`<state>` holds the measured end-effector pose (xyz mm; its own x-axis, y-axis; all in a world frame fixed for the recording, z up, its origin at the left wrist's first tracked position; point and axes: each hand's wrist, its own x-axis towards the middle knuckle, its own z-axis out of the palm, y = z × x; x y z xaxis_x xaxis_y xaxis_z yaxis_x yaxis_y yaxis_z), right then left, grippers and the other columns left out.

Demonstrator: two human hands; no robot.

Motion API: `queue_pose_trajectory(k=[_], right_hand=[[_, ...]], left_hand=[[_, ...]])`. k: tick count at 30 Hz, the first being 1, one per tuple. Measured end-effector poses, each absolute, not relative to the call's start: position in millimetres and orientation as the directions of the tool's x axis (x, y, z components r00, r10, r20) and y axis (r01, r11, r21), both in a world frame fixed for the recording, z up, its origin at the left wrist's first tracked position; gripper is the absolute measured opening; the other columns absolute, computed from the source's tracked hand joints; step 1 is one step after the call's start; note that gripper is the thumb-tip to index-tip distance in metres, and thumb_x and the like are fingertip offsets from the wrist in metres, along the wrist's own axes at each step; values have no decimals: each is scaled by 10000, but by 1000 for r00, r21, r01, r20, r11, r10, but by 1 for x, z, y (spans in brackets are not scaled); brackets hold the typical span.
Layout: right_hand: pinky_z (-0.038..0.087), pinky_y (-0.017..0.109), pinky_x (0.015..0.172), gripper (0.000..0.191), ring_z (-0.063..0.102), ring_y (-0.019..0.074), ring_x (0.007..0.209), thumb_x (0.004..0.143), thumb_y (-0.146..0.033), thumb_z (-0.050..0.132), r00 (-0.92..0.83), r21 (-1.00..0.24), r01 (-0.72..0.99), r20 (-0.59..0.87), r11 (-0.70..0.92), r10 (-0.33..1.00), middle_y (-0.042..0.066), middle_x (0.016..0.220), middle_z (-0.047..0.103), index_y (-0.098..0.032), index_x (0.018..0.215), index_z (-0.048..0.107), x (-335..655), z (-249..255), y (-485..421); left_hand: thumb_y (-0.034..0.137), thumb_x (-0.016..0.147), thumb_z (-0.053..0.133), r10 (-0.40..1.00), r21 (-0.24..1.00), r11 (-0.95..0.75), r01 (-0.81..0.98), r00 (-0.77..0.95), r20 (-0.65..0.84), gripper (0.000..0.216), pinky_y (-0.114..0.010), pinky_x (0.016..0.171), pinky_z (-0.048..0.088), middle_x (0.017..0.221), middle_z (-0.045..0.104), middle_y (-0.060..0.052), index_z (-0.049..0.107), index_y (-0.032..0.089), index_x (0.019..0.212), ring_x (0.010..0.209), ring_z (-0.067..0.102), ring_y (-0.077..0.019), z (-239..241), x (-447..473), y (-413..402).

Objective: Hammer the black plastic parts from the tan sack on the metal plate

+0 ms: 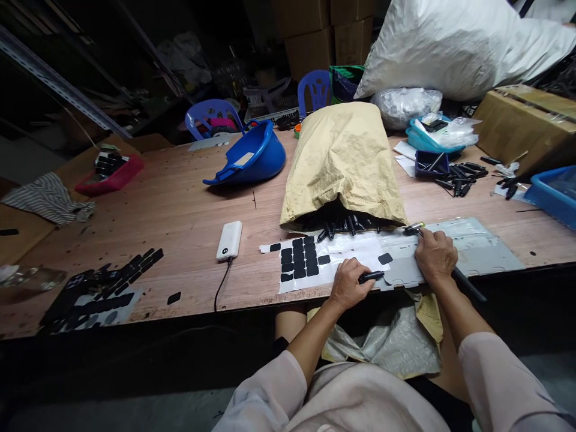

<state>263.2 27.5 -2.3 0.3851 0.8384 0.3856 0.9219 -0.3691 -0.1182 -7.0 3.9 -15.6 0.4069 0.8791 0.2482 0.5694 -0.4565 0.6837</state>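
My left hand [351,284] is closed around a short black tubular piece [371,276] that points right, just above the table's front edge. My right hand [434,254] grips a hammer [468,284]. Its metal head [414,228] lies beyond my fingers, and its dark handle slants back past the table edge. Between the two hands, a single black rounded patch [385,258] rests at the end of a white sheet. More black patches sit in rows on the white sheet [324,285] left of my left hand. A grey board [486,246] lies under my right hand.
A large yellowish sack [346,150] opens toward me, with black tubular pieces [348,225] at its mouth. A white power bank [229,240] with a cable and a blue basin [258,153] stand to the left. At right are a cardboard box [531,126] and a blue tray [555,192].
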Motion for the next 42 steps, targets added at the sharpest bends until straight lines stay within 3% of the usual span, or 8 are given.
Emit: queue_pose_trajectory(k=[10,14,18,23,30,35,39,42], right_hand=[[282,350,735,350,517,251,938,1031,-281,529,375,-70,924,371,-377,850,145,1060,639,-162,1301,718,263,-4,28],[296,357,733,362,525,266,951,1044,-287,488,378,-74,922,367,-379,850,158,1076,644,-160,1295,717,262,-3,29],[309,360,733,363,533,272,956,1042,-286,490,385,-73,920,362,-386,849,165,1083,648,-152,1287,721,262,-2,30],[292,355,733,356,525,266,946,1035,-290,502,372,-66,924,372,-376,851,158,1066,640,-148,1284,713,264,-5,30],[300,353,742,361,523,265,952,1020,-288,520,378,-74,923,366,-378,850,155,1074,639,-150,1296,706,264,-5,30],[308,359,733,371,522,271,948,1015,-279,503,380,-87,923,362,-374,852,168,1079,641,-142,1293,707,262,-2,29],[316,365,736,370,515,276,950,974,-264,546,378,-98,925,362,-368,852,171,1070,638,-141,1283,707,262,-2,29],[325,364,744,371,520,276,957,969,-262,550,379,-99,924,359,-369,853,170,1077,638,-143,1285,702,262,-2,30]], left_hand=[[374,968,698,581,581,-761,288,701,413,217,-365,796,534,931,741,-85,767,195,1069,836,666,-225,-45,-24,-64],[335,950,699,654,586,-617,526,756,10,209,-347,837,580,1000,772,-99,771,197,1088,909,732,-240,-74,-29,-90],[300,970,647,666,367,-359,858,511,-544,243,-385,957,613,1180,806,-123,786,222,1153,1117,775,-297,-84,-30,-86],[263,968,623,596,285,-355,890,450,-665,276,-402,964,630,1184,824,-150,818,212,1157,1167,783,-328,-85,-30,-81],[288,952,651,505,427,-476,769,637,-583,283,-383,975,604,1267,802,-131,820,221,1168,1180,767,-314,-58,-28,-90],[272,952,701,547,764,-508,397,834,-70,139,-271,805,571,979,833,-30,827,246,1006,887,774,-194,-5,-32,-59],[166,985,621,924,756,-367,542,308,228,198,-304,789,574,910,777,-52,805,214,930,812,713,-188,29,-45,17],[117,931,670,979,655,-111,747,-33,203,211,-351,915,583,1036,739,-77,811,216,1053,954,711,-224,37,-56,73]])
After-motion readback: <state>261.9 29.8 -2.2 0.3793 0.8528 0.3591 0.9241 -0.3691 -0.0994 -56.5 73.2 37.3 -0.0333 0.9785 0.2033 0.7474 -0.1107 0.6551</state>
